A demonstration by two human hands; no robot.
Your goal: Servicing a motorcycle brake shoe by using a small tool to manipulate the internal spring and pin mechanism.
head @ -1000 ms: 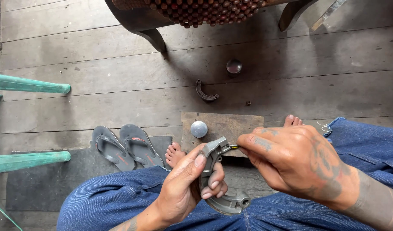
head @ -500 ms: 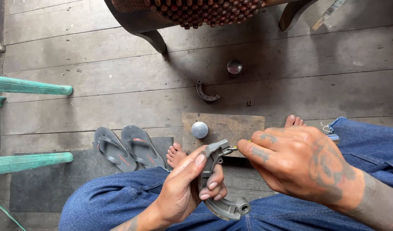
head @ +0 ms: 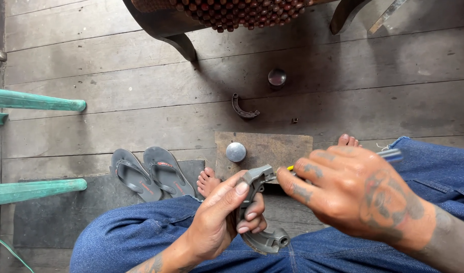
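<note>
We have the curved grey metal shoe (head: 260, 212) low in the middle of the frame, over our denim knees, and our left hand (head: 217, 220) is wrapped shut around it, thumb pressed on the upper end, fingers curled underneath. Our right hand (head: 353, 194) comes in from the right, closed on a slim tool with a yellow shaft (head: 291, 168) and a blue handle end poking out behind; its tip meets the top of the shoe. To do this well, we'd say keep the left thumb braced, wrist steady, and push the tip away from the fingers. On the floor above: a wooden block (head: 277, 146) with 1 round metal cap (head: 236, 151), a second curved shoe (head: 242, 107), and 2 grey sandals (head: 151, 174) at left
</note>
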